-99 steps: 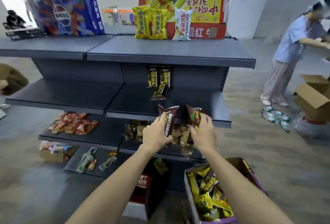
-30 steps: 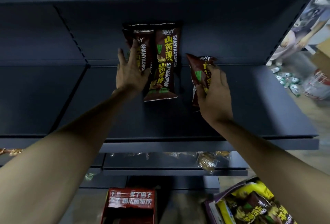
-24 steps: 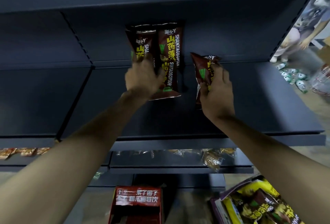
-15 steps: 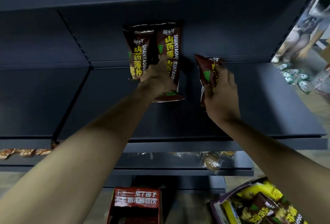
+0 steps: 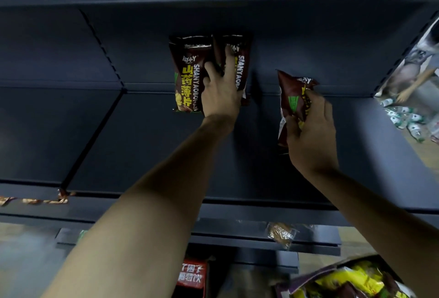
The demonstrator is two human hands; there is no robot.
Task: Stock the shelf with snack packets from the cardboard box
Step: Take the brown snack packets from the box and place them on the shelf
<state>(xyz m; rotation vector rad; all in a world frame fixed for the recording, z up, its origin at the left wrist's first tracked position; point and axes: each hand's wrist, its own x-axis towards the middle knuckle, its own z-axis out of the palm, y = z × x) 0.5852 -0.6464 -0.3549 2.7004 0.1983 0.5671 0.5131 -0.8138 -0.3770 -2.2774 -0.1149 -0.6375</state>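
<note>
Two brown snack packets stand against the back wall of the dark shelf (image 5: 154, 145): the left one (image 5: 187, 79) and a right one (image 5: 242, 64). My left hand (image 5: 222, 93) lies flat on the right packet with fingers spread, pressing it back. To the right, my right hand (image 5: 311, 136) grips a third brown packet (image 5: 292, 93) just above the shelf board, tilted upright. The cardboard box (image 5: 306, 281) with yellow and brown packets (image 5: 351, 278) shows at the bottom right.
The shelf board is bare left and right of the packets. A lower shelf holds a clear-wrapped snack (image 5: 281, 233) and orange packets (image 5: 35, 201) at the left. A red carton (image 5: 191, 276) stands on the floor. At far right a person (image 5: 418, 67) crouches near bottles (image 5: 403, 117).
My left hand moved from the left packet to the right one and pushed the lying packet up against the back wall. My right hand kept its packet nearly still.
</note>
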